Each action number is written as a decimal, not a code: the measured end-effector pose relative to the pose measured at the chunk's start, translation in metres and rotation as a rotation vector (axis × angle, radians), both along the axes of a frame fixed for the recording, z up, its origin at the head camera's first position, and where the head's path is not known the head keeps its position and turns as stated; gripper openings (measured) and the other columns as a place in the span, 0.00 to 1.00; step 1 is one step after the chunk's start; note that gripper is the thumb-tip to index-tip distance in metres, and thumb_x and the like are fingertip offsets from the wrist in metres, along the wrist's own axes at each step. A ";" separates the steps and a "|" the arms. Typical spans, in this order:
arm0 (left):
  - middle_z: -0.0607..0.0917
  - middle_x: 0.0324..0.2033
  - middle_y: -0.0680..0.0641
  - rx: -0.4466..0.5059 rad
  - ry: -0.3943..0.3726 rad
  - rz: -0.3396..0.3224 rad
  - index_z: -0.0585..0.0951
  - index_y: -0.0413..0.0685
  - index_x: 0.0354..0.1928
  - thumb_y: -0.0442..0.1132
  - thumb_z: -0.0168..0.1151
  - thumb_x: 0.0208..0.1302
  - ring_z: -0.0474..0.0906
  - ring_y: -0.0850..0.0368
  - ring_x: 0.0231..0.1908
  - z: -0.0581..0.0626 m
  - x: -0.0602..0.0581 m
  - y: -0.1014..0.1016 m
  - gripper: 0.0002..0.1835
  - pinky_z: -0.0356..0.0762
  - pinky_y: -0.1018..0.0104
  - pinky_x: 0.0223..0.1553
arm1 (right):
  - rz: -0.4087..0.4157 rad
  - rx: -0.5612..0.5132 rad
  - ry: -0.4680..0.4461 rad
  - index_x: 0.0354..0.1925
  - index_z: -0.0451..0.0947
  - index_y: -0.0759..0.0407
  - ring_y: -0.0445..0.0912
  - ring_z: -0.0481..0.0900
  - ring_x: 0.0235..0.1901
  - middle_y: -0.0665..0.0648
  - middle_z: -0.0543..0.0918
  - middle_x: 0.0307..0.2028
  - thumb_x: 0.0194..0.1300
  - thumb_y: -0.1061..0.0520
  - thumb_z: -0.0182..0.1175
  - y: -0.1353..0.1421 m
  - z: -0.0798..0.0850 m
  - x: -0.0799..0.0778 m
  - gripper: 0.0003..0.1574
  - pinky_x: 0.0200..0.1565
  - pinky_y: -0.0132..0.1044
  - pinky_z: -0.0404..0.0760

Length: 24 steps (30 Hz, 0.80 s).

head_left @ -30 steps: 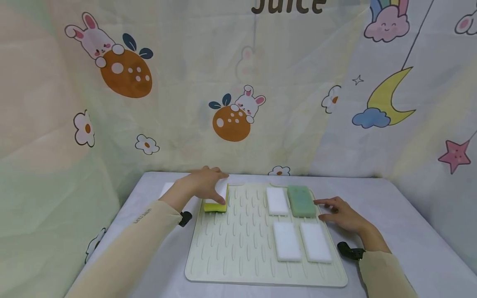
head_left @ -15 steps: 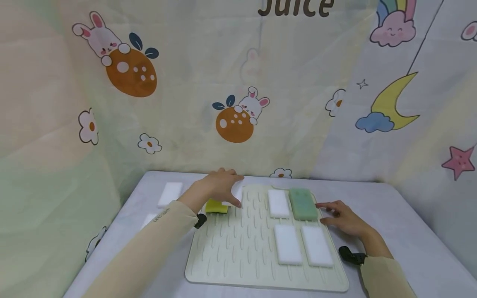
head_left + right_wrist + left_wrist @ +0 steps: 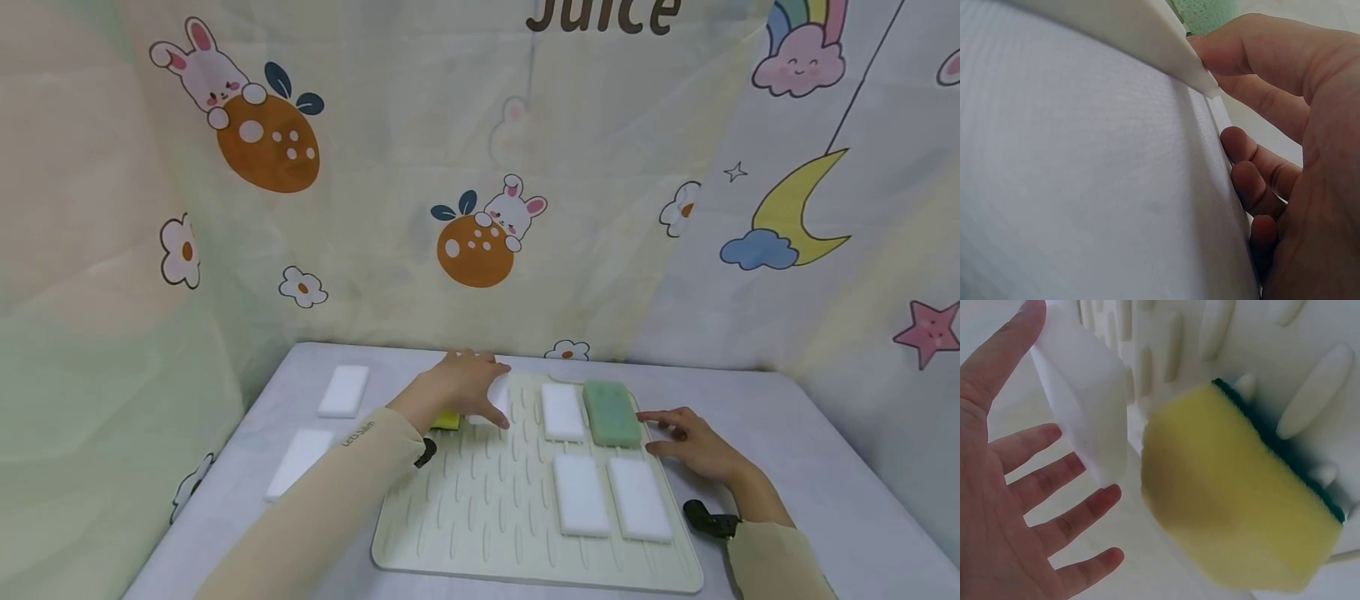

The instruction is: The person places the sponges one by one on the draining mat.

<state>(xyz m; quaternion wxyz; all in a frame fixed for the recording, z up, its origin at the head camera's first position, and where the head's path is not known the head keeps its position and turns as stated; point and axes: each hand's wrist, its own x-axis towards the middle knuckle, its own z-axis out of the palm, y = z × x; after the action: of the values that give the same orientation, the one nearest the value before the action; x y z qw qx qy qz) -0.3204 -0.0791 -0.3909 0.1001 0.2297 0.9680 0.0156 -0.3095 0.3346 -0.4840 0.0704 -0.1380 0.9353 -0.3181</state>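
Observation:
My left hand (image 3: 465, 385) pinches a white sponge block (image 3: 1082, 394) between thumb and fingertips, over the far-left part of the ribbed drying mat (image 3: 480, 500). Just left of that hand, a yellow sponge (image 3: 1229, 487) with a dark green scouring side rests on the mat, mostly hidden in the head view. My right hand (image 3: 701, 446) touches the mat's right edge with thumb and index finger, its other fingers loosely bent. Beside those fingertips lies a green sponge (image 3: 612, 414). A white block (image 3: 562, 412) sits left of it.
Two more white blocks, one nearer the middle (image 3: 581, 495) and one on the right (image 3: 640, 499), lie on the mat's front right. Off the mat, a white block (image 3: 343, 392) and another white block (image 3: 300, 462) lie on the white tabletop (image 3: 247, 500). A printed curtain (image 3: 375, 208) hangs behind.
My left hand has carried the white block rightward from over the yellow sponge to beside it. The right hand stays at the mat's edge. The head view has shifted slightly.

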 end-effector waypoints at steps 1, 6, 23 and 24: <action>0.70 0.75 0.50 -0.001 -0.003 0.001 0.67 0.62 0.78 0.73 0.71 0.53 0.65 0.38 0.74 0.000 0.000 0.001 0.53 0.61 0.38 0.74 | -0.004 0.001 -0.003 0.68 0.78 0.54 0.54 0.70 0.52 0.64 0.73 0.56 0.64 0.45 0.72 0.000 0.000 0.000 0.37 0.47 0.42 0.69; 0.70 0.75 0.50 -0.008 -0.009 0.001 0.67 0.61 0.78 0.73 0.72 0.53 0.66 0.38 0.74 -0.003 0.000 0.006 0.53 0.60 0.35 0.74 | -0.004 0.002 -0.003 0.68 0.77 0.54 0.54 0.70 0.52 0.65 0.73 0.56 0.64 0.45 0.71 0.001 -0.001 0.000 0.37 0.47 0.42 0.69; 0.71 0.74 0.50 -0.033 -0.027 0.010 0.68 0.61 0.78 0.72 0.73 0.52 0.68 0.40 0.73 -0.011 0.000 0.008 0.53 0.55 0.34 0.76 | 0.008 -0.012 0.012 0.68 0.78 0.52 0.53 0.70 0.53 0.63 0.74 0.56 0.65 0.45 0.71 0.003 -0.002 -0.002 0.35 0.49 0.43 0.69; 0.71 0.74 0.49 -0.034 -0.028 0.011 0.68 0.61 0.78 0.72 0.73 0.52 0.67 0.40 0.73 -0.011 -0.001 0.008 0.53 0.55 0.34 0.76 | 0.008 -0.013 0.011 0.68 0.78 0.52 0.53 0.70 0.53 0.63 0.74 0.56 0.65 0.45 0.71 0.003 -0.002 -0.003 0.35 0.49 0.43 0.70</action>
<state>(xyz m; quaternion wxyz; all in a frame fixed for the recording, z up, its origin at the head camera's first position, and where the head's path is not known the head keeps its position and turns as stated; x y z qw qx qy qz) -0.3210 -0.0711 -0.4020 0.1177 0.2224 0.9678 0.0028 -0.3121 0.3376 -0.4856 0.0656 -0.1440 0.9331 -0.3230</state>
